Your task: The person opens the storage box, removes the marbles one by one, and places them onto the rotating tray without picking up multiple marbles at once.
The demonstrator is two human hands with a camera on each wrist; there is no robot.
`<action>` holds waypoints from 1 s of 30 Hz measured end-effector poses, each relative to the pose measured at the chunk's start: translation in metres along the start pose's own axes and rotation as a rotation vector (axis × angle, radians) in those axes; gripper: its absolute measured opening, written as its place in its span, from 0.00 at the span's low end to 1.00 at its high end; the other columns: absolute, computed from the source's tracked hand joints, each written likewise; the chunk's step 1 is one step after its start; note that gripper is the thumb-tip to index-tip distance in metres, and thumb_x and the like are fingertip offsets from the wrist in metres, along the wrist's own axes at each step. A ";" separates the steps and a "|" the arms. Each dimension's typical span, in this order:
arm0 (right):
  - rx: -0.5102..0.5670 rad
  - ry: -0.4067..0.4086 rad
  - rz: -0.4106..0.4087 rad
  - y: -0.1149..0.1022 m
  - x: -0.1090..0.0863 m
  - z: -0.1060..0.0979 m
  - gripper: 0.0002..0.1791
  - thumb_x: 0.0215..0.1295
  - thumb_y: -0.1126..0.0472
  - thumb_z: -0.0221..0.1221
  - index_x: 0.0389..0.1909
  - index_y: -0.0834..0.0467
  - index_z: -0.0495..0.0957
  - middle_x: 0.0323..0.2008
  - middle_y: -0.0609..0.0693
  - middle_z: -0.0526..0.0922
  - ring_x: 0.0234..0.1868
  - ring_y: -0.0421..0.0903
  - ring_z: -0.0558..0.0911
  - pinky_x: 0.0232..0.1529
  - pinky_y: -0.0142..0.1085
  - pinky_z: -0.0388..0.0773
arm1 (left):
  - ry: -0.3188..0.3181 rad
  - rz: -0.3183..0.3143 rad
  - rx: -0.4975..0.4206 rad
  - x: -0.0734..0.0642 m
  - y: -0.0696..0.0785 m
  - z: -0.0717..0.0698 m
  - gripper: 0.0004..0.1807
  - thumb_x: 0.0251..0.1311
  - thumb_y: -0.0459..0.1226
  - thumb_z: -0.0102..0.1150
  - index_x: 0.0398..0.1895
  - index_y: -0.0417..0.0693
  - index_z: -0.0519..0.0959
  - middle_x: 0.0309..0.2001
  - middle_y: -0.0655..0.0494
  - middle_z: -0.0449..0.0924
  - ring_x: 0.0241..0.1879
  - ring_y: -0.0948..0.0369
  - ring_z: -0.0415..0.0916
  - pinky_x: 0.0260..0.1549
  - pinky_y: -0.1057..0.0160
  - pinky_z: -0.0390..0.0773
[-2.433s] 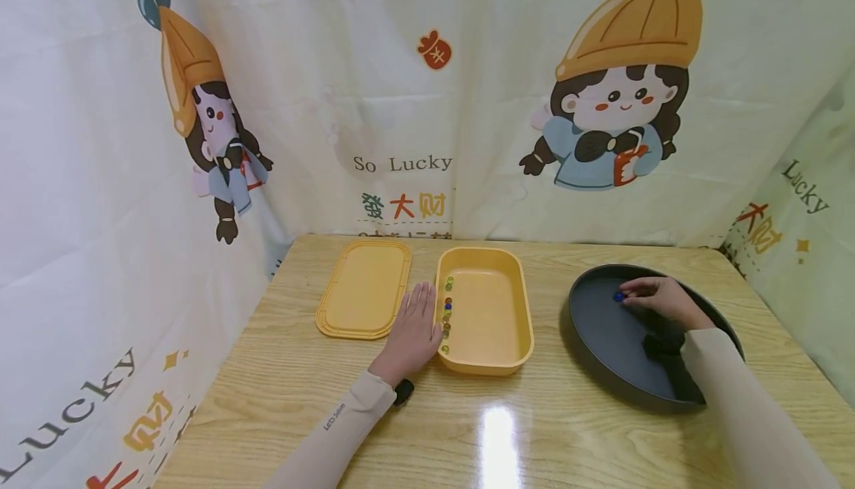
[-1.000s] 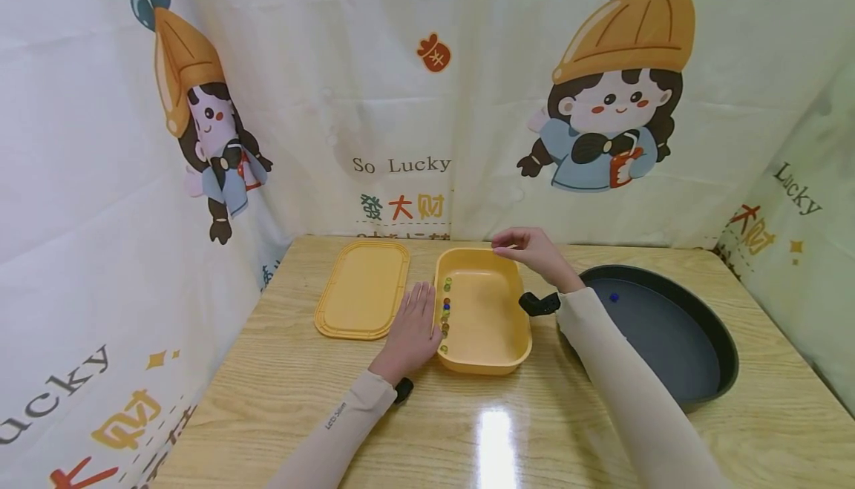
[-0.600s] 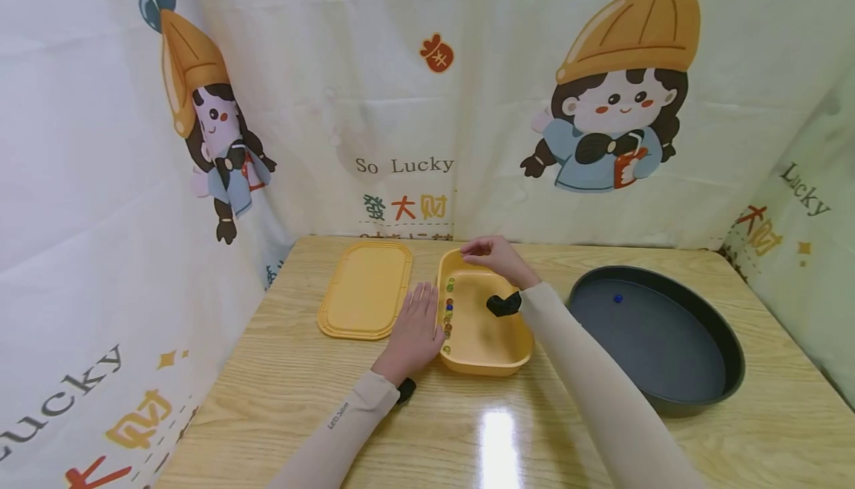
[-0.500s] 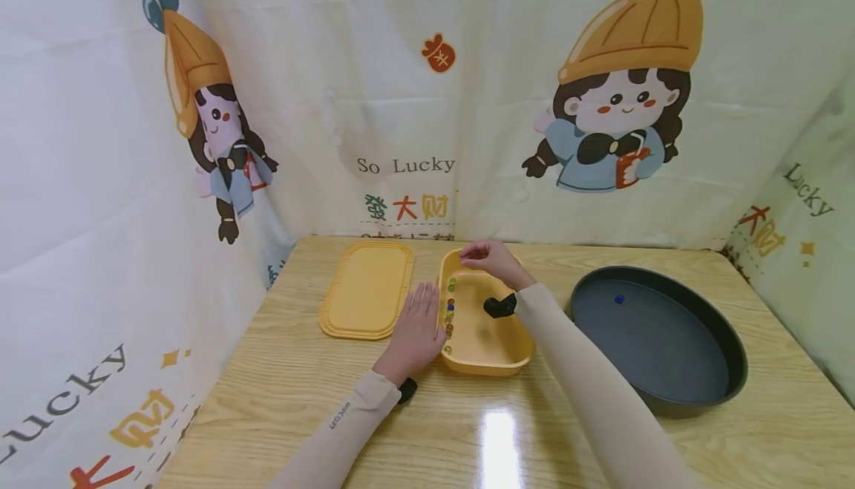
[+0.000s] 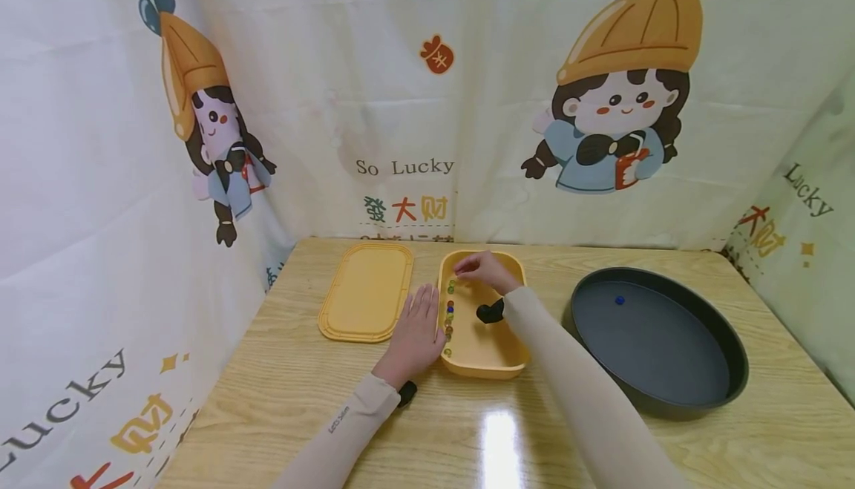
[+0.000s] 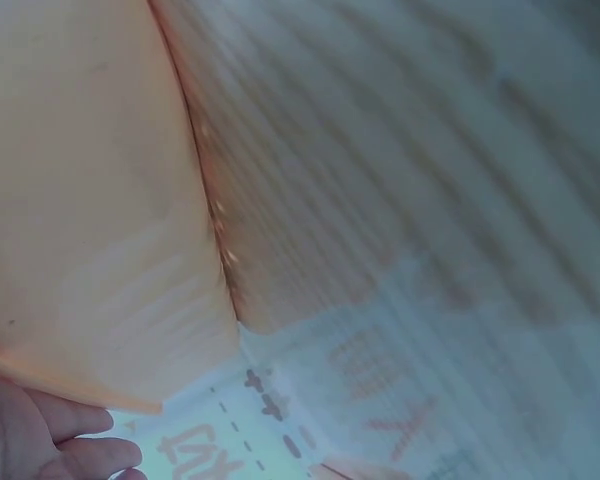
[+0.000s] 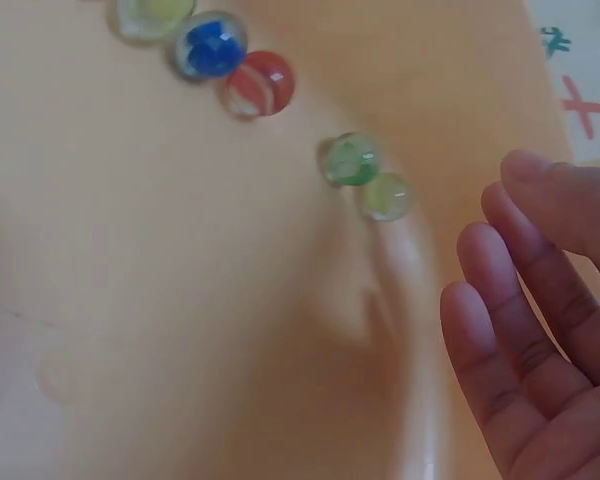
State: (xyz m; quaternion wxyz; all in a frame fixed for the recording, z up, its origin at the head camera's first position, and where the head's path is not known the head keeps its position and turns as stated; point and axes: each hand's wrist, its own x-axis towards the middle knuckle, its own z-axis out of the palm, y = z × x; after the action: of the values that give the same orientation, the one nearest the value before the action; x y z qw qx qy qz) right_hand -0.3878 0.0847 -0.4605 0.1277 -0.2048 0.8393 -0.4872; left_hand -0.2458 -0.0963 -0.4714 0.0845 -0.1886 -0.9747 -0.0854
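Note:
Fingers straight, my left hand [image 5: 413, 340] lies along the outer left wall of the yellow bin [image 5: 484, 372]. The left wrist view shows its fingertips [image 6: 85, 440] beside the bin's side. My right hand [image 5: 490, 270] is over the bin's far left corner, thumb and index tips together. No marble shows between them in the right wrist view, but one could be hidden. Several glass marbles sit in a row along the bin's left inner wall, among them a blue marble [image 7: 210, 48], a red striped marble [image 7: 260, 84] and a green marble [image 7: 351, 158].
A large dark round pan [image 5: 661, 355] stands to the right with one blue marble [image 5: 620, 300] in it. A flat yellow lid [image 5: 367, 292] lies left of the bin on the wooden table [image 5: 267, 407]. A printed curtain [image 5: 494, 125] hangs behind.
My right hand has come from the pan leftward to the bin and then lower towards its far left corner. My left hand stays against the bin.

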 end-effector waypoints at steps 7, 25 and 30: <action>-0.043 -0.038 0.056 0.009 0.006 0.006 0.12 0.58 0.71 0.60 0.43 0.69 0.81 0.42 0.63 0.85 0.34 0.38 0.81 0.35 0.26 0.76 | 0.002 0.001 -0.007 -0.001 0.002 -0.001 0.36 0.63 0.42 0.44 0.72 0.34 0.51 0.72 0.40 0.52 0.74 0.50 0.47 0.71 0.49 0.49; -0.106 -0.001 0.003 0.012 0.013 0.021 0.10 0.55 0.74 0.61 0.39 0.71 0.83 0.36 0.62 0.85 0.24 0.36 0.73 0.27 0.25 0.71 | 0.003 0.008 -0.011 -0.001 0.000 -0.001 0.36 0.64 0.42 0.44 0.72 0.33 0.51 0.73 0.39 0.50 0.73 0.48 0.47 0.71 0.51 0.51; -0.123 0.031 -0.008 0.013 0.013 0.024 0.08 0.53 0.74 0.63 0.36 0.70 0.83 0.34 0.62 0.86 0.26 0.36 0.74 0.29 0.24 0.71 | -0.007 0.004 -0.008 -0.002 0.001 -0.002 0.37 0.64 0.42 0.44 0.72 0.34 0.50 0.73 0.39 0.50 0.74 0.48 0.46 0.71 0.51 0.50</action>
State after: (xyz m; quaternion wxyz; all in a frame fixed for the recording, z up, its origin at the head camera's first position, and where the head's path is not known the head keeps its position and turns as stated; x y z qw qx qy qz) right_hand -0.3920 0.0660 -0.4835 0.1001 -0.2080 0.8687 -0.4382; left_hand -0.2438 -0.0965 -0.4700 0.0807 -0.1913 -0.9742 -0.0885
